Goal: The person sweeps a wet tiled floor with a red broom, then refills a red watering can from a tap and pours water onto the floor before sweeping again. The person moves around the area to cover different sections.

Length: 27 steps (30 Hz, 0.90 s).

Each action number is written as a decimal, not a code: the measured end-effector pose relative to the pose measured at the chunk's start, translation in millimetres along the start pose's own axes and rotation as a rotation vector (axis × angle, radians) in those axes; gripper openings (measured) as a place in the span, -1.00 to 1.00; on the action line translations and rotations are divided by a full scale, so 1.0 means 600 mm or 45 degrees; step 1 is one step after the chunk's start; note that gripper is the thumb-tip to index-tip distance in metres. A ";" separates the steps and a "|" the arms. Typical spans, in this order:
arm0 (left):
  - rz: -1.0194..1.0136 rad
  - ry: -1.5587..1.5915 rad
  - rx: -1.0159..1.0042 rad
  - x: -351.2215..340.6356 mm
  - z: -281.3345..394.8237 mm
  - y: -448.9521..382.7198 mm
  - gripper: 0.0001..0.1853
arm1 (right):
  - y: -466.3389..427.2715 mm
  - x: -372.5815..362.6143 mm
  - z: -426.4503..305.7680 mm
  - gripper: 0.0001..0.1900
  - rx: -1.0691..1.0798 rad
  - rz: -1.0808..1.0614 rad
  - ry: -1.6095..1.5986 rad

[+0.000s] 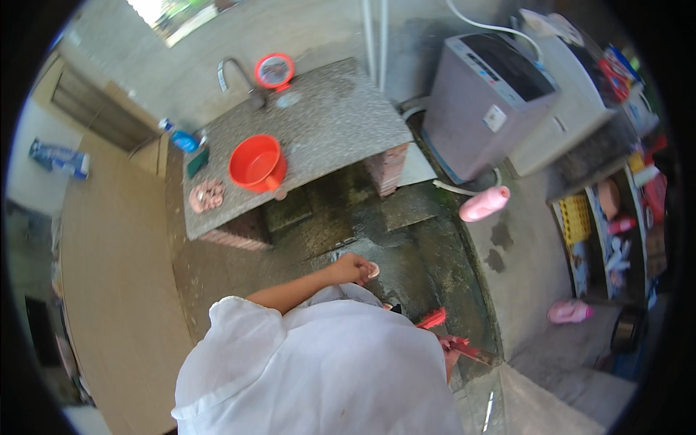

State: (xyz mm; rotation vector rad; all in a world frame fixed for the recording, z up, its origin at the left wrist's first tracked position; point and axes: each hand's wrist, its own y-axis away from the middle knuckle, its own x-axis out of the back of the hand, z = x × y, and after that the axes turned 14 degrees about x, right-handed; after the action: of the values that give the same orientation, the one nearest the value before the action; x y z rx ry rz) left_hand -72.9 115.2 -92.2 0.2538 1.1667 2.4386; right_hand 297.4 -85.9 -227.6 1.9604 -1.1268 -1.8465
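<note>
My left hand point(352, 268) reaches out in front of my white shirt point(326, 370), over the wet floor. Its fingers pinch a small, round, pale pink-and-white object point(373, 270) whose kind I cannot make out. Partly hidden behind the shirt, my right hand point(451, 356) grips a stick-like tool point(473, 350), red near the hand and brownish at its end. Just above that hand is a red piece point(432, 318), perhaps bristles; whether it joins the tool is unclear. Below me lies a wet concrete floor point(402, 272).
A stone counter point(337, 114) on brick supports holds a red plastic dipper point(255, 163), a round red-framed mirror point(274, 70), a faucet point(239, 76) and a blue spray bottle point(184, 140). Rightward are a washing machine point(473, 109), a pink bottle point(485, 204), another pink bottle point(568, 311) and shelves point(592, 228).
</note>
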 end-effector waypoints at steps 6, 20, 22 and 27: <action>0.477 0.818 0.097 0.138 -0.038 0.053 -0.67 | -0.092 0.045 -0.011 -0.81 -0.063 0.119 0.269; 0.502 1.558 -0.421 0.365 0.002 -0.023 -0.76 | -0.112 -0.038 0.126 -0.75 -0.109 0.180 0.472; 0.561 1.563 -0.480 0.387 0.016 -0.028 -0.83 | -0.103 -0.059 0.154 -0.75 -0.089 0.213 0.486; 0.670 1.395 -0.547 0.510 0.015 -0.005 -0.77 | -0.082 -0.095 0.210 -0.74 -0.073 0.256 0.528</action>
State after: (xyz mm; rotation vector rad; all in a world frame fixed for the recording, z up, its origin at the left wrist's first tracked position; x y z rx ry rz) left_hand -342.4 260.6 -94.1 -1.1781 0.9185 3.3099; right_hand 203.9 26.7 -238.9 1.9884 -1.0765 -1.2795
